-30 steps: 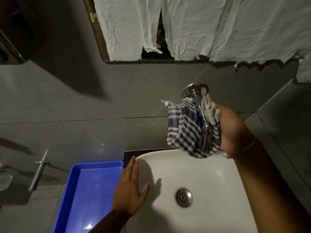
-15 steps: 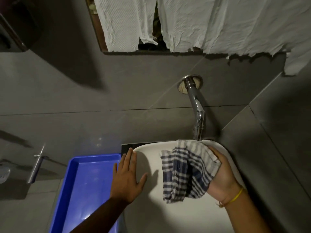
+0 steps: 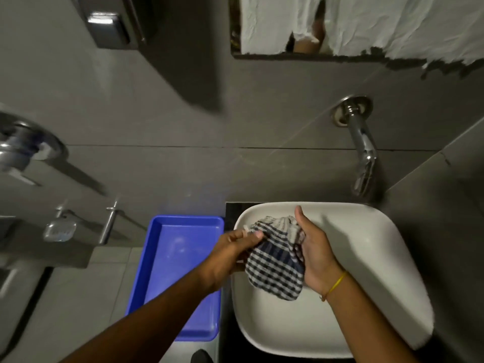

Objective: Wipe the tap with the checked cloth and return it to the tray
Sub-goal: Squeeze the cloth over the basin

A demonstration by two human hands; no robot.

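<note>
- Holding checked cloth over the sink now, off the tap, wiping looks done
- Left hand newly pinching it, right hand cupping
- Heading for the blue tray next, probably

Our way left to the shallow blue plastic tray open, its floor bare, only the rounded rim of the white ceramic basin between, the curved chrome wall tap well above us, our two forearms crossing the near space.
</note>
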